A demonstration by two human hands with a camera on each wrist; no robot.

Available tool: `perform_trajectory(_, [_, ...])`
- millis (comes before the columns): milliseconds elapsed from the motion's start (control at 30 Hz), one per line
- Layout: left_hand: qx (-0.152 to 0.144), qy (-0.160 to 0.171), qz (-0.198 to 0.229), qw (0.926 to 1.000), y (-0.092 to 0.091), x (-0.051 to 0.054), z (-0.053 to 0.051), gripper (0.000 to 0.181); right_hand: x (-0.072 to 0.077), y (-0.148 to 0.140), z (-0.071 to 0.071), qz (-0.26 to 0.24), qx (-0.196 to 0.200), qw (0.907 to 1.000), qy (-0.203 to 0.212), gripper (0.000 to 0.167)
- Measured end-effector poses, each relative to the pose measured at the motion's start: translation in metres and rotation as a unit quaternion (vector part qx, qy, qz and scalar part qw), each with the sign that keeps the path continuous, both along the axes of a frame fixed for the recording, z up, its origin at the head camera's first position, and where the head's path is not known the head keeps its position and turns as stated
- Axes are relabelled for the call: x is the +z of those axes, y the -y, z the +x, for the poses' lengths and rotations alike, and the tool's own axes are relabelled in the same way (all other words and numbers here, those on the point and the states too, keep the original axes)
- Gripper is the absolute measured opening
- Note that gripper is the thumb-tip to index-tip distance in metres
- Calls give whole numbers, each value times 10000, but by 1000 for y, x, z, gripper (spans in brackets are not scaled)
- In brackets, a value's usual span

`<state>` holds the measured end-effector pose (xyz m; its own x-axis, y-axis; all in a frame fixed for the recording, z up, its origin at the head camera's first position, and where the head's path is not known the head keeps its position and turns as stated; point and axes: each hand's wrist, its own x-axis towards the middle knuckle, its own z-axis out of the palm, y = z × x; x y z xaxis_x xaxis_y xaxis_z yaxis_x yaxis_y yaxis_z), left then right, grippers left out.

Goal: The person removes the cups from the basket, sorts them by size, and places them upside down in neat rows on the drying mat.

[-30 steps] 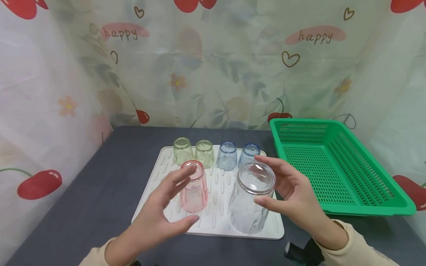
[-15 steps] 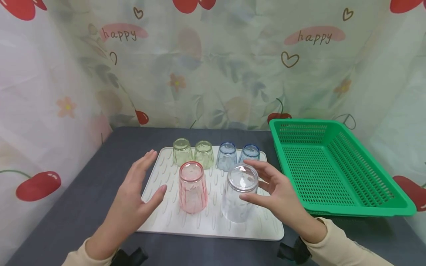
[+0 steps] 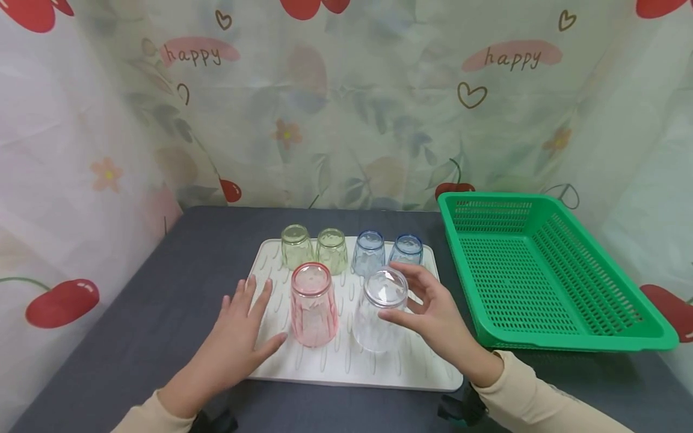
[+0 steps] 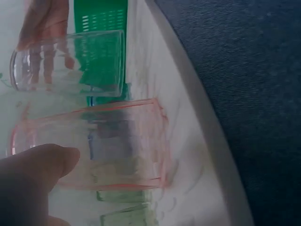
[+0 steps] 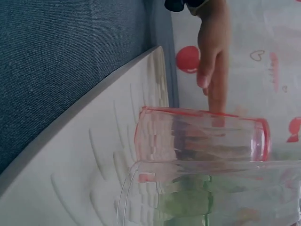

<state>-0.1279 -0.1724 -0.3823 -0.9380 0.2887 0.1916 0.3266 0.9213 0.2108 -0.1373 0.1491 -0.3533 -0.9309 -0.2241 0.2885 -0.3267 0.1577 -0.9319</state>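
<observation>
My right hand [image 3: 433,316] grips a clear glass [image 3: 379,328] near its upturned base, thumb in front and fingers behind. The glass is upside down over the white ribbed drying mat [image 3: 346,370]; whether its rim touches the mat is hard to tell. Just left of it a pink glass [image 3: 314,313] stands inverted on the mat. Beside that, my left hand [image 3: 233,337] is spread with straight fingers, holding nothing. In the left wrist view, its thumb [image 4: 51,162] overlaps the pink glass [image 4: 162,141]. The right wrist view shows the clear glass [image 5: 136,193] close up.
Along the mat's back edge, two green glasses [image 3: 296,248] and two blue glasses [image 3: 370,255] stand inverted. A green plastic basket [image 3: 574,343] sits to the right on the dark table [image 3: 146,337]. A patterned curtain [image 3: 346,120] hangs behind.
My right hand has moved the clear glass left and back, closer to the pink glass. The left hand first withdrew left from the pink glass, then came down with fingers spread.
</observation>
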Motion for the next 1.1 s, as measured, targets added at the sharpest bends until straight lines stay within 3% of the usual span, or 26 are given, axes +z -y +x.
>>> perform_trajectory(200, [-193,130,-395,9989,0,-20,4,85,-6,0,-4,-47,-80,9999,39,69])
perform_trajectory(300, [-242,364,-479,9979,1,-26,7,83,-8,1,-5,-26,-108,9999,43,69])
perform_trajectory(733, [-164,1298,-406,9906,5,-33,8,82,-17,2,-11,50,-157,9998,132,68])
perform_trajectory(1100, [-263,1596,-197,9866,7,-34,7,83,-18,-1,-18,134,-107,9995,249,66])
